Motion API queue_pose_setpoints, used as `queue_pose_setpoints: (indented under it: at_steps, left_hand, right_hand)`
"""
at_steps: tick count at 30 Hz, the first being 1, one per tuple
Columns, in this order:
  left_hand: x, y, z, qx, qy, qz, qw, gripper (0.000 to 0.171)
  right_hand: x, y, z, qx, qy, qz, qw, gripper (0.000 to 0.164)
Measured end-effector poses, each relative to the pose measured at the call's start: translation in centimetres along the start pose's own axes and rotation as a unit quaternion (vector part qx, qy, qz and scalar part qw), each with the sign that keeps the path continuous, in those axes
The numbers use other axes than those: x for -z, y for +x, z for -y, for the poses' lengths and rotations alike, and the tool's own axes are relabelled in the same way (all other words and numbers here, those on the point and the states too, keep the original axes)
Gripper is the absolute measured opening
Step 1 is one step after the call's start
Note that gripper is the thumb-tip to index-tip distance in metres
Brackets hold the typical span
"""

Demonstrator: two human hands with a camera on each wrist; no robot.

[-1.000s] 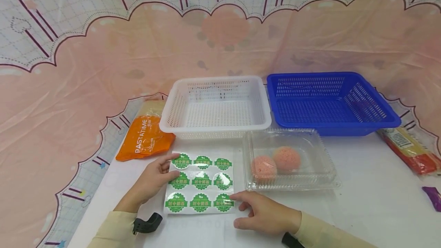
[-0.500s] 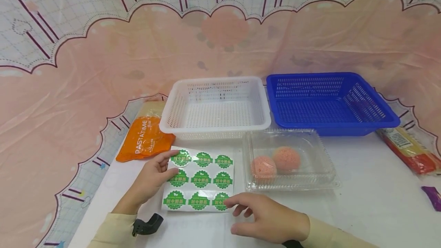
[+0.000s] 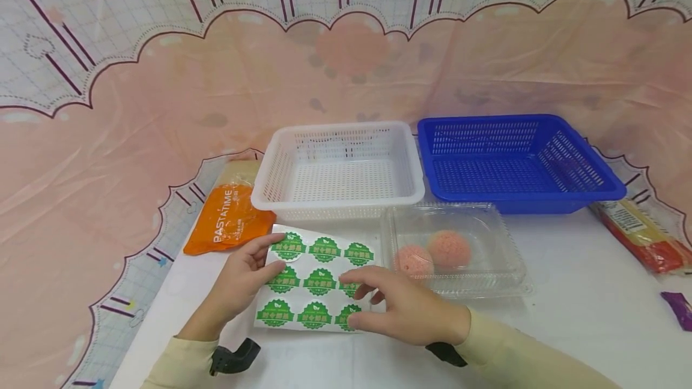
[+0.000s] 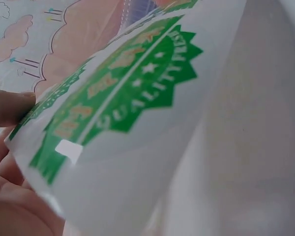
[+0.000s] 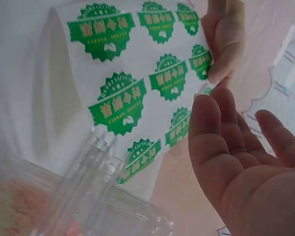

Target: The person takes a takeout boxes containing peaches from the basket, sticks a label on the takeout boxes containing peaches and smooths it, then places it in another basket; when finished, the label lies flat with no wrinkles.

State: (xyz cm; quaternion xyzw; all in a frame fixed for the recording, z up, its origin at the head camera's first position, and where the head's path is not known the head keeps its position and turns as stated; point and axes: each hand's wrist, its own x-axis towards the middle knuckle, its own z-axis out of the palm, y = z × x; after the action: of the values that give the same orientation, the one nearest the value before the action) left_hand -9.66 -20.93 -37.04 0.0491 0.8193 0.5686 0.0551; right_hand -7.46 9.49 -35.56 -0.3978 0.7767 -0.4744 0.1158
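Note:
A white sticker sheet (image 3: 301,299) with rows of green round labels is tilted up off the table. My left hand (image 3: 238,284) pinches its left edge between thumb and fingers; the left wrist view shows the thumb (image 4: 12,108) on the printed face. Over the sheet's right side hovers my right hand (image 3: 411,308), fingers loosely bent with nothing between them. The right wrist view shows its fingertips (image 5: 206,110) apart from the labels. Just right of the sheet stands a clear plastic clamshell box (image 3: 486,257) with two pink round balls (image 3: 450,249) inside.
A white basket (image 3: 337,204) and a blue basket (image 3: 530,200) stand at the back. Left of them lies an orange pasta bag (image 3: 229,218). A red and yellow packet (image 3: 646,236) and a small purple wrapper (image 3: 677,310) lie at the right.
The sheet has risen and tilted, held by the left hand. My right hand has left the lower right corner and moved up and over the sheet's right side.

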Motion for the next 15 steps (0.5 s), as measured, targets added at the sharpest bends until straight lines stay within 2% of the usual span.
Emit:
queue_pose_setpoints:
  at_steps: [11,15]
  left_hand:
    - [-1.0,-0.4,-0.9,-0.031,0.001,0.0,0.9995,0.046]
    - [-1.1,-0.7,-1.2,-0.059,0.0,0.006,0.9983,0.05]
  right_hand:
    - [0.2,2.8,0.4,0.009,-0.017,0.0,1.0,0.052]
    - [0.3,3.4,0.1,-0.001,-0.031,0.0,1.0,0.055]
